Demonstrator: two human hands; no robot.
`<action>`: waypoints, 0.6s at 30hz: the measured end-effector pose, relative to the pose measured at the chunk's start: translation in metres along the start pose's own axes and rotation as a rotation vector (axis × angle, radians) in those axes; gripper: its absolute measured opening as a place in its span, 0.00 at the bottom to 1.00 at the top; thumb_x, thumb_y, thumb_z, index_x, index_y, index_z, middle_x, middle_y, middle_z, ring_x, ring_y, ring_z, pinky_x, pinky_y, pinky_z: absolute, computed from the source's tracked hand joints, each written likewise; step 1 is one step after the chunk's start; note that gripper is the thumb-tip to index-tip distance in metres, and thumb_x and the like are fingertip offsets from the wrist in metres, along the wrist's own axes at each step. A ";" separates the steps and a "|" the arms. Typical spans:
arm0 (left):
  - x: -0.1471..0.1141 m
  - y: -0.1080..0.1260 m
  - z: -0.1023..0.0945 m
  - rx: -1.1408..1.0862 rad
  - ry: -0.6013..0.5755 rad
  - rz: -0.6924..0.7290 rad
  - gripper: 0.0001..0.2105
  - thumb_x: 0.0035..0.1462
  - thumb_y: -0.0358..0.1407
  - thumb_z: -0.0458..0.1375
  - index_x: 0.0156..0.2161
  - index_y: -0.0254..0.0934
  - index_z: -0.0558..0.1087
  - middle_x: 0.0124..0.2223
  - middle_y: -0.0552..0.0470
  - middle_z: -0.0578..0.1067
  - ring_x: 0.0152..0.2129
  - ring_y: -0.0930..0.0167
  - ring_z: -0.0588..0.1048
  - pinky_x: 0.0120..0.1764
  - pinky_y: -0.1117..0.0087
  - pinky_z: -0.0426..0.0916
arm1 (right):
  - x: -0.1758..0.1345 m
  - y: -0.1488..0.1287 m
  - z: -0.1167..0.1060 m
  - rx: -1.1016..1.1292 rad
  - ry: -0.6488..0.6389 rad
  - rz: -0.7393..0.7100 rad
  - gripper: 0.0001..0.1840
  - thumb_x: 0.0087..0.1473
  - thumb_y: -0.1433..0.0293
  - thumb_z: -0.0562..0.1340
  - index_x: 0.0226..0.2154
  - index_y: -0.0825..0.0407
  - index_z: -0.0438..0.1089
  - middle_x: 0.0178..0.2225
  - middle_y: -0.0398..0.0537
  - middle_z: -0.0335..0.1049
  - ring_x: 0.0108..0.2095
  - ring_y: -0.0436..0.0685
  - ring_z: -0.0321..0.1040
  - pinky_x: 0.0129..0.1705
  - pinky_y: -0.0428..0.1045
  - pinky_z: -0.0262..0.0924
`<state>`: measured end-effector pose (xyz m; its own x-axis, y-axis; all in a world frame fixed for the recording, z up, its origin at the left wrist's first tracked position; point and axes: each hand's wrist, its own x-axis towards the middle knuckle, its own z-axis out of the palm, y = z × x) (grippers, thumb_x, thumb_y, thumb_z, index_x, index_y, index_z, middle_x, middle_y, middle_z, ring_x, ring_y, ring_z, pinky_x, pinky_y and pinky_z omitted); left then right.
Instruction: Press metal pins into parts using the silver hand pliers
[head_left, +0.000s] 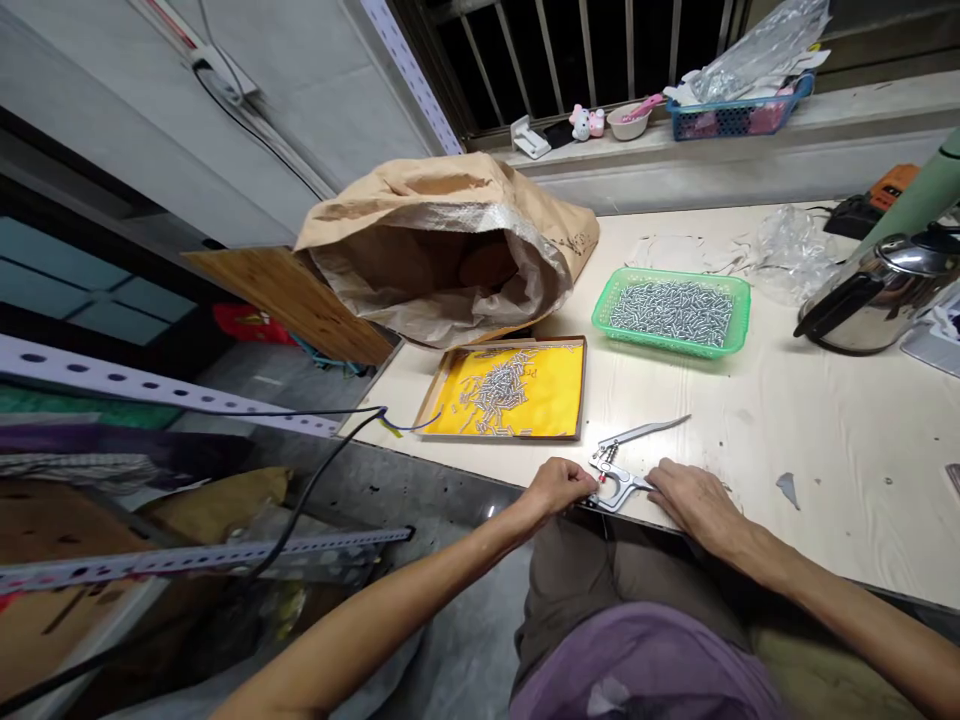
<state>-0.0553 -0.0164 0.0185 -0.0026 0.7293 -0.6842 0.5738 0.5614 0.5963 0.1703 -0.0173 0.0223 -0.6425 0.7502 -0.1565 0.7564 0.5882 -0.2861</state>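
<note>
At the front edge of the table, silver spring-loaded hand pliers (613, 478) lie with their handles spread apart. My left hand (559, 487) is closed, thumb and fingers pinched together at the jaw end of the pliers. What is between those fingertips is too small to make out. My right hand (694, 503) has its fingers closed on the end of the lower handle. Behind the left hand is a shallow tray (583, 390) with a yellow lining, bearing a heap of small metal pins (501, 388). Farther back, a green plastic basket (673, 350) holds many similar metal pieces.
A large open paper sack (450, 190) stands behind the tray. On the right are a steel kettle (874, 295) and crumpled clear plastic (787, 250). A blue basket (739, 118) sits on the window ledge. A dark cable (315, 480) hangs at the left, by the perforated metal rail (150, 380).
</note>
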 end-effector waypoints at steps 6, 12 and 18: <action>0.005 0.006 0.005 0.015 -0.102 -0.080 0.09 0.46 0.38 0.61 0.25 0.31 0.72 0.13 0.62 0.62 0.11 0.80 0.60 0.16 0.78 0.53 | 0.005 0.005 -0.002 -0.076 0.002 0.022 0.08 0.60 0.71 0.54 0.35 0.51 0.68 0.32 0.47 0.69 0.32 0.53 0.66 0.28 0.47 0.49; 0.005 0.007 0.006 -0.023 -0.134 -0.089 0.12 0.45 0.40 0.62 0.25 0.32 0.71 0.14 0.62 0.63 0.11 0.80 0.62 0.16 0.79 0.55 | 0.011 0.018 -0.008 -0.097 0.072 0.003 0.25 0.49 0.60 0.66 0.48 0.53 0.65 0.55 0.60 0.60 0.52 0.67 0.59 0.46 0.57 0.57; 0.005 0.005 0.007 -0.043 -0.125 -0.096 0.16 0.42 0.44 0.64 0.23 0.32 0.68 0.15 0.61 0.64 0.10 0.81 0.61 0.16 0.78 0.55 | 0.031 0.035 -0.012 -0.110 0.049 -0.033 0.50 0.38 0.53 0.69 0.59 0.55 0.54 0.57 0.63 0.58 0.58 0.72 0.52 0.55 0.66 0.48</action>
<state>-0.0463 -0.0127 0.0153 0.0471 0.6186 -0.7843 0.5405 0.6445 0.5408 0.1780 0.0302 0.0192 -0.6627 0.7419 -0.1016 0.7454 0.6406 -0.1845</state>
